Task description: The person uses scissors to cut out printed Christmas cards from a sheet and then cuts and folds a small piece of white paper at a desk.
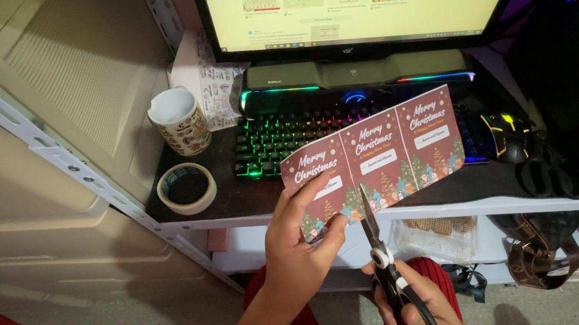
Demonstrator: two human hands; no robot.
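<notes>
Left fingers point(312, 202) pinching red card strip point(382, 150), right fingers point(410, 304) gripping scissors point(377, 242), blades at strip's lower edge

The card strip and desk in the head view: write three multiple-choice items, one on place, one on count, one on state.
1. Where is the tape roll?
A. left of the keyboard
B. on the floor
C. on the monitor

2. How many panels has the card strip?
A. one
B. three
C. six

3. What holds the scissors?
A. left hand
B. nothing
C. right hand

Key: 1 A, it lies by the mug; 2 B, three red panels side by side; 3 C, its fingers are in the handles, blades at the strip's lower edge.
</notes>
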